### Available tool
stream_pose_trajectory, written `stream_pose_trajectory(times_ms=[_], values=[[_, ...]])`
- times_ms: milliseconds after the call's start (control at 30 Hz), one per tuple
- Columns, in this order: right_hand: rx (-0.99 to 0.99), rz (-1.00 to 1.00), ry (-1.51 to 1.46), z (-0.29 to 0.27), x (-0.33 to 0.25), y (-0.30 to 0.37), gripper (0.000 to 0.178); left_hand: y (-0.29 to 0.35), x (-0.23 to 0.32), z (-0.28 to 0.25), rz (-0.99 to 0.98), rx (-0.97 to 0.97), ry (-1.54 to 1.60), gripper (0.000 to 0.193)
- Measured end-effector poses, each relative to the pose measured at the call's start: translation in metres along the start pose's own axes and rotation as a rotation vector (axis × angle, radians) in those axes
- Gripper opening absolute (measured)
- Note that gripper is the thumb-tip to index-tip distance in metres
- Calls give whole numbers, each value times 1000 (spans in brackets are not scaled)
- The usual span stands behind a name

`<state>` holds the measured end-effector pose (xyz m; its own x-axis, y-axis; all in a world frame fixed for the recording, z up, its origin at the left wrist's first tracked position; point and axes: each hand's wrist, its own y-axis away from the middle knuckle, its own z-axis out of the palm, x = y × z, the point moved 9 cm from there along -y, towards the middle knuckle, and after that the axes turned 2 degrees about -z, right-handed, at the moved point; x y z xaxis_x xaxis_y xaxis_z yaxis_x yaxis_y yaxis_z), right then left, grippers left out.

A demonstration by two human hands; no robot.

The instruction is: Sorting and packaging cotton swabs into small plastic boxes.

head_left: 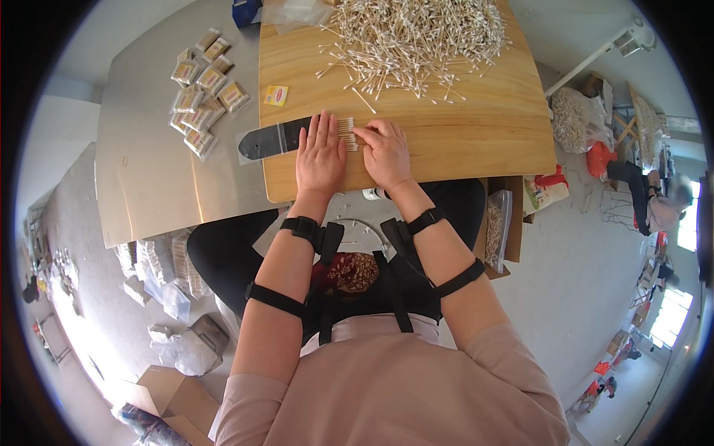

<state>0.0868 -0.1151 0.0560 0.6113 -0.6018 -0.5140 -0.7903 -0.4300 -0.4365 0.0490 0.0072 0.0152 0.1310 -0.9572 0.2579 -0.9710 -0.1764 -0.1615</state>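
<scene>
A grey metal table (pixel 149 186) spreads out on the left, and a wooden board (pixel 476 141) lies next to it, its left edge over the metal. On the far part of the board sits a big heap of cotton swabs (pixel 424 37), loose ones straggling from its near edge. Down on the floor at the lower left stands an open cardboard box (pixel 178 401). A jumbled pile of small filled packs (pixel 187 99) rests on the metal table, well apart from the hands.

Both hands are at the near side of the board, close together. The left hand (pixel 322 156) lies flat and palm down, fingers straight and side by side. The right hand (pixel 385 152) is bent, thumb and forefinger drawn in towards each other; whether they pinch anything, I cannot tell.

Left of the left hand is a dark strip with a rounded end (pixel 262 143), in a clear sleeve (pixel 242 157) that reaches past the board's edge — the left fingers cover its right end. Between the two hands lies a short row of swabs (pixel 347 135), set side by side, the right fingertips at its right ends. Smallest of all, a yellow and red card (pixel 276 95) lies beyond the strip, near the board's left edge.
</scene>
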Motion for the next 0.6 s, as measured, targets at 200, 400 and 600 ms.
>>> stream_pose_trajectory(times_ms=[200,400,600], values=[[-10,2,5,0,0,-1,30,0,0,-1,7,2,-1,55],[-16,20,44,2,-1,-1,32,0,0,-1,-3,-9,4,56],[-24,22,65,3,-1,-2,32,0,0,-2,-1,-5,1,56]])
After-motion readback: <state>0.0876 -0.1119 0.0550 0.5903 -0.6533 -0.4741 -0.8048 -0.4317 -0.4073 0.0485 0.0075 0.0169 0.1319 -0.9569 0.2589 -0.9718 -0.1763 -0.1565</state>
